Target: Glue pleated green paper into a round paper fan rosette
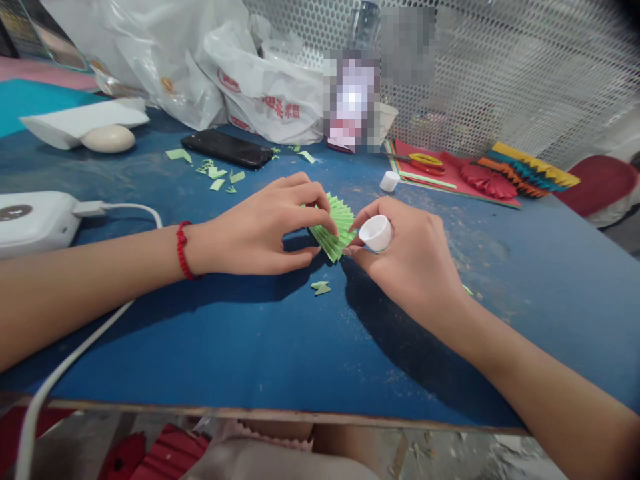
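Note:
A green pleated paper fan (334, 230) stands partly spread in the middle, just above the blue table. Around its left side curl the fingers of my left hand (273, 223), closed on the folded paper. My right hand (407, 247) is closed too, with a white glue stick (376, 233) tucked between thumb and fingers, one round end facing me. Its fingertips meet the fan's right edge, and what they pinch there is hidden. A small white cap (389, 181) lies beyond my right hand. Green paper scraps (321, 287) rest just in front of the fan.
More scraps (215, 175) lie near a black phone (227, 148). Yellow-handled scissors (426, 160), red paper (450, 175) and folded coloured fans (525, 170) sit at the back right. White plastic bags (270, 93) stand behind. A white device (35, 223) with a cable is at left.

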